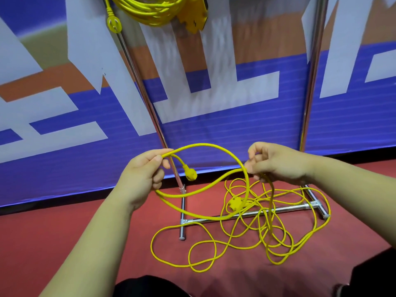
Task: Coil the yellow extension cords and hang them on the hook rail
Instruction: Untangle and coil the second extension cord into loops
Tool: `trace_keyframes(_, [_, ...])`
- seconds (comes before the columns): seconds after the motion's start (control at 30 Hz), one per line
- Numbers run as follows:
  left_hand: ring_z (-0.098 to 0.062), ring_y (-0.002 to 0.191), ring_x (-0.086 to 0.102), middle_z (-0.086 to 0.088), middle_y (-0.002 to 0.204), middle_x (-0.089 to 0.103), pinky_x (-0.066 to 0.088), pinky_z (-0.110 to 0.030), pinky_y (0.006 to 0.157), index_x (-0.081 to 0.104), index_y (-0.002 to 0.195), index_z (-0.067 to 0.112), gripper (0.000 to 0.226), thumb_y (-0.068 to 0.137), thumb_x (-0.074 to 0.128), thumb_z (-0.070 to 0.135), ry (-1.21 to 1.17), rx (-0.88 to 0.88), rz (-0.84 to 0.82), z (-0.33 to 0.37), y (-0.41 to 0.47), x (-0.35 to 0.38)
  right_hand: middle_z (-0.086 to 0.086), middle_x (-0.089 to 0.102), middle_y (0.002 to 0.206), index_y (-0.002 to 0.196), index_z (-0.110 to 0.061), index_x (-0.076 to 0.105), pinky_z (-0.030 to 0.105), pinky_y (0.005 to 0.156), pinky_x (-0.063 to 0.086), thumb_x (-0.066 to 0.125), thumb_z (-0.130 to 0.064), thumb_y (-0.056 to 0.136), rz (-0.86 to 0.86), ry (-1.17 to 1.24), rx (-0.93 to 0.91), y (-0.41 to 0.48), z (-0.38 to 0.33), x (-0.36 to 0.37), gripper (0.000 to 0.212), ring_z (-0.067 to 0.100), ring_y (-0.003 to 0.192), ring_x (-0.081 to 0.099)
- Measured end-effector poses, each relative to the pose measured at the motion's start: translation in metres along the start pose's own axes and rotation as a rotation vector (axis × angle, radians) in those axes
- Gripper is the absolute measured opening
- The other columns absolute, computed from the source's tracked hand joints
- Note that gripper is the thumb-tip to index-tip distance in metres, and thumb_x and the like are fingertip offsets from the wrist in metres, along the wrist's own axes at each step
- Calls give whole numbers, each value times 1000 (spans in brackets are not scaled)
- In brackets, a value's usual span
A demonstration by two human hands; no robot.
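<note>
Pinches yellow extension cord (214,145) near its plug (191,174) in left hand (141,174); grips the loop's other side in curled right hand (276,162). Trails the rest, tangled, onto floor (107,221) over rack base (285,209).

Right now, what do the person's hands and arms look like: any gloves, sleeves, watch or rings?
Both are bare. The left hand and right hand wear no gloves, and no rings show on the fingers. Both forearms are uncovered to the frame edge: no sleeves, watch or wristband in view. Dark clothing shows at the bottom edge.
</note>
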State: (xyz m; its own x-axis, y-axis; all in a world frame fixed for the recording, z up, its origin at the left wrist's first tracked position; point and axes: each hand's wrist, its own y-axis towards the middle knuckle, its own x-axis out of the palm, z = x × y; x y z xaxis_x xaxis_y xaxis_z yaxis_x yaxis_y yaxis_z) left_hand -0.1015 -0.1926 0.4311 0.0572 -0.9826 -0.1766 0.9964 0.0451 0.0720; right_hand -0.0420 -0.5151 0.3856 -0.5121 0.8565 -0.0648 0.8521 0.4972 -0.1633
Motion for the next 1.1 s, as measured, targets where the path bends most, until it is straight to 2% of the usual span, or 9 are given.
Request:
trace_keyframes(0.17, [-11,42,29,-7,75,54,25,-22,46,57,129,12,36,94,50,13,-149,-35,-225,4,0,9,14,62,99,115,-12,54,42,77,45,60,1,87,13,18,65,-8,-4,-9,32,12,57,60])
trace_keyframes(0.23, [-11,42,29,-10,75,55,23,-24,47,56,130,9,40,91,51,16,-149,-32,-298,7,-1,14,15,60,100,118,-16,55,38,76,45,62,-9,88,2,20,78,-11,-7,-6,31,11,58,59])
trace_keyframes(0.37, [-12,43,32,-12,79,57,18,-30,51,67,118,10,31,93,49,15,-129,15,-379,13,-3,29,-8,64,125,118,-32,56,33,95,49,67,-37,75,39,-45,8,-17,-21,3,45,10,108,66])
trace_keyframes(0.47, [-10,44,32,-11,80,57,17,-29,51,67,116,11,30,94,48,13,-172,40,-416,15,-4,40,-6,61,132,123,-29,52,34,102,44,70,-35,75,-63,-20,-37,-19,-25,15,51,6,111,62])
trace_keyframes(0.57, [-8,45,29,-9,79,56,20,-23,48,67,114,12,29,93,47,10,-247,50,-397,19,-4,48,12,67,124,118,-16,49,22,84,46,69,-12,90,-169,29,-68,-20,-25,25,35,10,96,63])
trace_keyframes(0.7, [-8,47,32,-8,81,57,23,-22,46,68,113,12,30,91,49,7,-326,52,-365,17,0,46,13,68,94,109,-12,47,14,60,47,59,-2,96,-123,51,-173,-24,-34,28,20,17,81,69])
trace_keyframes(0.8, [-13,54,42,-11,83,60,41,-27,54,64,118,10,33,86,58,3,-293,11,-423,14,-1,40,8,68,86,105,-13,47,25,64,52,58,-7,97,-41,110,-216,-26,-45,22,15,20,69,60])
trace_keyframes(0.93, [-24,62,53,-20,94,62,48,-38,67,58,109,7,52,67,87,22,-207,-94,-568,13,-2,36,6,71,87,105,-10,49,25,58,46,61,-13,97,-90,-193,-242,-33,-51,16,15,16,64,54])
trace_keyframes(1.1, [-18,51,48,-15,84,56,44,-27,53,50,105,12,28,85,69,17,-224,-173,-723,16,-8,59,-8,67,70,105,-7,50,22,55,44,66,-9,94,-259,-295,-204,-33,-48,28,20,13,62,55])
